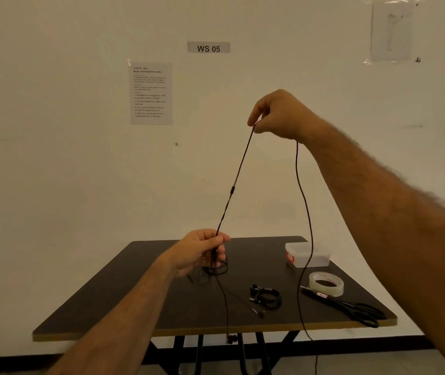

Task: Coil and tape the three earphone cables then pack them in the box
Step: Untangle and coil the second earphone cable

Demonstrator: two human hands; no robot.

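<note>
Above dark worktop [162, 315], against white wall [53, 158]: right hand [281, 115] pinching earphone cable [239, 174], left hand [199, 251] seemingly gripping it lower.

R hand [278, 115] raised high at 1 o'clock, fingers [253, 119] pinched tight, pointing down, forearm running in from 4 o'clock. L hand [202, 253] low near centre, fingers curled in a grip, forearm from 7 o'clock.

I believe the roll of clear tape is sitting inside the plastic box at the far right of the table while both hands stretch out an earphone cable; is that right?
Not quite. The head view shows the roll of clear tape lying on the table, in front of the plastic box, beside the scissors. The rest holds.
</note>
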